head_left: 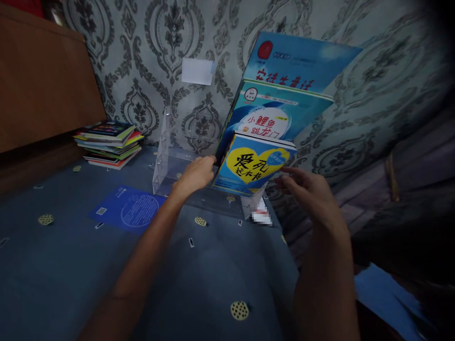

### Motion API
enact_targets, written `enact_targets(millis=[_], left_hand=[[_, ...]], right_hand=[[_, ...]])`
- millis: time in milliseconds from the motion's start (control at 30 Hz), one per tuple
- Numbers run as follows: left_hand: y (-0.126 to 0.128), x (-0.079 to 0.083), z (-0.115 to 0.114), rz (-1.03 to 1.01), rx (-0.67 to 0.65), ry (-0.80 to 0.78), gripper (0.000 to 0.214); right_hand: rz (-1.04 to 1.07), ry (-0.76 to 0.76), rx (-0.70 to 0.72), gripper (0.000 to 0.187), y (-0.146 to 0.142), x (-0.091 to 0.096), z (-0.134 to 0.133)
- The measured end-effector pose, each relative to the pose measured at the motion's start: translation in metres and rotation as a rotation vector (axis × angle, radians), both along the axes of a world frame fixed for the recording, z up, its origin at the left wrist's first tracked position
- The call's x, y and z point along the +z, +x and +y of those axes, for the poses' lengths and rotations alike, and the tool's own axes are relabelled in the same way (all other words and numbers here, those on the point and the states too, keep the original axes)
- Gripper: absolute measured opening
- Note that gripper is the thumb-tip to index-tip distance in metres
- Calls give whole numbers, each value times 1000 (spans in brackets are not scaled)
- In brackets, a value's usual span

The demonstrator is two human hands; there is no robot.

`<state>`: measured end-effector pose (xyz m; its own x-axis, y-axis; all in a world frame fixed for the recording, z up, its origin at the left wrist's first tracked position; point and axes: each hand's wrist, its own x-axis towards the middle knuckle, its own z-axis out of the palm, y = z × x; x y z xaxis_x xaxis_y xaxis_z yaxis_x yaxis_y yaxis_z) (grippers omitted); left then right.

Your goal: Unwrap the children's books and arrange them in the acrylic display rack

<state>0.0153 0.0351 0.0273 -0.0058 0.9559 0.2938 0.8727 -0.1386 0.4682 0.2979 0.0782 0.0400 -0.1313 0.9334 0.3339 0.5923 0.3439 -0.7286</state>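
Observation:
Three sizes of books stand tiered and leaning in a clear acrylic rack (161, 158). In front is a blue book with a yellow heart (245, 163). Behind it rises a teal book (291, 111), and at the back a taller blue book (302, 59). My left hand (197, 175) is closed at the left edge of the books, over the rack; its fingertips are hidden. By the right edge of the front book is my right hand (309, 189), fingers apart, the index finger at or very near the cover edge.
A blue sheet or booklet (130, 208) lies flat left of the rack. Farther left, a pile of books (110, 144) sits beside a brown wooden panel (50, 76). A white card (197, 71) is on the patterned wall. The cloth-covered surface ends at the right, near a curtain (373, 189).

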Motion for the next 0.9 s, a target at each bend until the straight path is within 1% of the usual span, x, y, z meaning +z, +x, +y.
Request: enact_targets(millis=[67, 167, 200, 267, 333, 433, 500, 567, 633, 700, 800, 867, 900], left_hand=[[0, 0, -1, 26, -7, 13, 39], [1, 1, -5, 65, 9, 19, 40], [2, 3, -7, 79, 14, 18, 40], [5, 7, -12, 108, 24, 13, 38], [8, 11, -18, 146, 36, 8, 38], [12, 15, -26, 212, 47, 0, 37], [13, 13, -32, 250, 44, -4, 37], [13, 9, -39, 282, 36, 24, 35], [11, -1, -47, 309, 27, 97, 34], [7, -15, -57, 330, -1, 182, 32], [-6, -48, -73, 359, -127, 217, 28], [-17, -73, -82, 344, -216, 193, 27], [-22, -85, -86, 329, -240, 165, 28]], right_hand=[[-2, 10, -9, 33, -3, 2, -3], [-9, 54, -18, 17, -7, 7, -10], [-15, 69, -10, 16, -9, 9, -13], [-33, 84, 38, 20, -12, 13, -18], [-70, 91, 127, 23, -16, 16, -24], [-183, 123, 300, 25, -27, 19, -34], [-288, 128, 440, 22, -39, 19, -41], [-415, 105, 570, 22, -55, 16, -50], [-560, 88, 637, 22, -75, 11, -59], [-704, 96, 629, 19, -97, 3, -69], [-864, 70, 667, 19, -128, -14, -83], [-936, 30, 688, 22, -143, -27, -90], [-947, 27, 700, 23, -149, -35, -93]])
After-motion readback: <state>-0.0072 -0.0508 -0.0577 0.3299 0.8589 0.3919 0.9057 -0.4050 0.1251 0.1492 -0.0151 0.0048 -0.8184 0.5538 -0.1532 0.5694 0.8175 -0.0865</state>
